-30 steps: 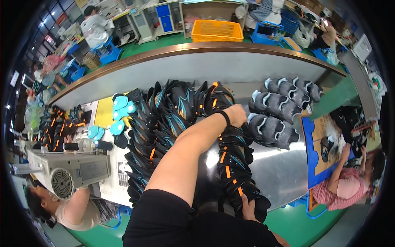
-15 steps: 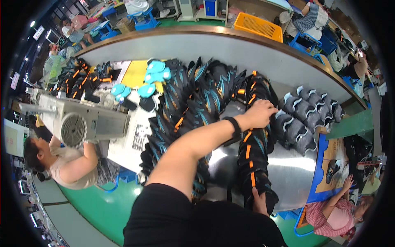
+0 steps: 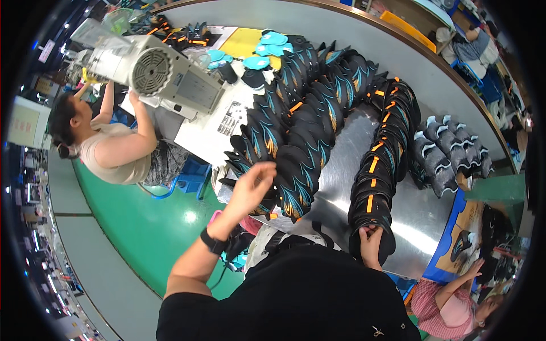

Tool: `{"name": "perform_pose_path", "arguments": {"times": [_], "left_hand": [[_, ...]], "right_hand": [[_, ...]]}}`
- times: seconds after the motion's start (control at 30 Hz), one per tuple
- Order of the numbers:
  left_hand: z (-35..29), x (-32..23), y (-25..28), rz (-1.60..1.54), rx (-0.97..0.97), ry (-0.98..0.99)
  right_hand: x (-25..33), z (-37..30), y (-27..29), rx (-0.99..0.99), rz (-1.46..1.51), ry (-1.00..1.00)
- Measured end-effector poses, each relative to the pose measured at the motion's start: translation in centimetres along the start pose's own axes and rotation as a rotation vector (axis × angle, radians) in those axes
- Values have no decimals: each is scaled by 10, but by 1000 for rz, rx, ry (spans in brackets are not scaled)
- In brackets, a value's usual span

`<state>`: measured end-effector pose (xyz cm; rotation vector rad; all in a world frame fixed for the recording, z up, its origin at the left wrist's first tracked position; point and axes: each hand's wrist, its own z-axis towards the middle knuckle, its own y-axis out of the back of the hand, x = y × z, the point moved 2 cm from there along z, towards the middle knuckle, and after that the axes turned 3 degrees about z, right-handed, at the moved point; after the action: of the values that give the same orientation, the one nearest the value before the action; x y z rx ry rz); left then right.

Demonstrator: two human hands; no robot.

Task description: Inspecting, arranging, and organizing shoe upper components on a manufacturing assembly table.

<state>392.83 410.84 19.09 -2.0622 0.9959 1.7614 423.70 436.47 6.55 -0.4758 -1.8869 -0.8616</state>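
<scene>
My left hand (image 3: 254,184) hangs in the air with nothing in it, its fingers loosely bent and apart. It is beside the near-left end of rows of nested black shoe uppers (image 3: 297,182) with blue and orange patterning. At the near end of a long row of black shoe uppers with orange tabs (image 3: 372,184), my right hand (image 3: 371,241) has its fingers closed on the edge of the last shoe upper. That row runs lengthwise over the shiny metal tabletop (image 3: 338,176). Part of my right hand's grip is hidden in the opening.
Grey shoe uppers (image 3: 438,162) stand in rows at the right. Turquoise pieces (image 3: 273,42) lie at the back left. A sewing machine (image 3: 165,74) and a seated person (image 3: 114,136) are on the left, another person (image 3: 446,301) at the lower right. A low partition (image 3: 341,25) bounds the back.
My left hand has left the row with orange tabs and swung left toward the blue-patterned uppers. My right hand stays at the row's near end. The view has shifted and turned.
</scene>
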Motion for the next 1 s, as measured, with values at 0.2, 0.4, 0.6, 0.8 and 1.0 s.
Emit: {"name": "perform_pose_path", "arguments": {"times": [0.2,0.4,0.6,0.8,1.0], "left_hand": [[-58,70,-27,26,16,312],[-12,55,-61,486,-168,65],[18,65,-95,463,-251,236],[34,64,-101,586,-319,392],[70,57,-103,626,-191,633]], "right_hand": [[109,-3,19,778,-25,-403],[160,196,-30,256,173,372],[176,372,-76,-194,-222,355],[194,426,-116,-190,-206,85],[194,435,-104,221,452,-252]]}}
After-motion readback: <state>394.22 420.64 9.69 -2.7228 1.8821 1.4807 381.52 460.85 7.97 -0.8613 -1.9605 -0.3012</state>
